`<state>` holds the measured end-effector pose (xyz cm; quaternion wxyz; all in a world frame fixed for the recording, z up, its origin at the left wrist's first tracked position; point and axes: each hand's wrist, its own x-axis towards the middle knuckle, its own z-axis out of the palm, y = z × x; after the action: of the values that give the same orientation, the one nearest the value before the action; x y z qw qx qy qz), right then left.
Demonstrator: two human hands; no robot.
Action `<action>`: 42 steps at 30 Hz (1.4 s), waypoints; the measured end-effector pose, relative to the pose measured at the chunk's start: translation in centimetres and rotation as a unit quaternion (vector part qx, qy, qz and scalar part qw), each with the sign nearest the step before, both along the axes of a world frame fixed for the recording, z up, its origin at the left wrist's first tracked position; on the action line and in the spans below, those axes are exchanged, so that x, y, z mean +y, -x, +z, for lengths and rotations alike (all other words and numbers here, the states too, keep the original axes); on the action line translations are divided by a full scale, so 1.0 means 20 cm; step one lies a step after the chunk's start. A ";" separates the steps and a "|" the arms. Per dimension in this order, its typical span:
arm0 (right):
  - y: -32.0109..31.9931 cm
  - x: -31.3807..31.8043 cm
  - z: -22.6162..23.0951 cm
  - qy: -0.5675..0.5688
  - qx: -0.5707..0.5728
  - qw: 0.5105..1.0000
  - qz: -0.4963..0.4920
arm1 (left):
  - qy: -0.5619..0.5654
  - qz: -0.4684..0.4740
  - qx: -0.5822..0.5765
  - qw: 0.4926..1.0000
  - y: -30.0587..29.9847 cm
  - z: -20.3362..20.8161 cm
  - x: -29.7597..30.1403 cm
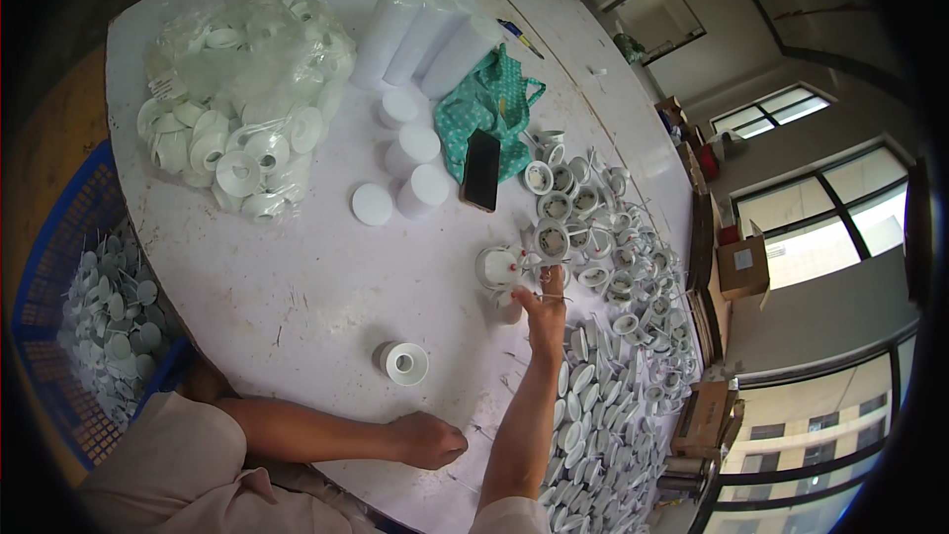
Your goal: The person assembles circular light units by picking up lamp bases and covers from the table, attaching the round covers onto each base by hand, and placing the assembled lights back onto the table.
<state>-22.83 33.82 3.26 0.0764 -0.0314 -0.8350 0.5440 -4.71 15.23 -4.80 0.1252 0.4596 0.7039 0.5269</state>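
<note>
Right hand (545, 311) is stretched out across the white table (297, 277), fingers pinched narrow on a thin wire clip at the edge of the heap of small round lamp housings (603, 267), just beside a white cup-shaped housing (497, 265). Left hand (427, 439) rests near the table's edge, curled into a loose fist, holding nothing I can see. A white ring-shaped part (404, 363) sits between the arms.
</note>
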 end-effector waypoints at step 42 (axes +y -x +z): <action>-1.33 -0.54 -0.07 0.153 0.232 0.952 -0.126 | -0.266 -0.108 -0.693 0.661 0.04 0.20 -0.12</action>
<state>3.68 22.97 1.78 0.3299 -0.0202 -0.6905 0.6434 -5.44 12.84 -0.88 0.5055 0.0485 0.1890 0.8405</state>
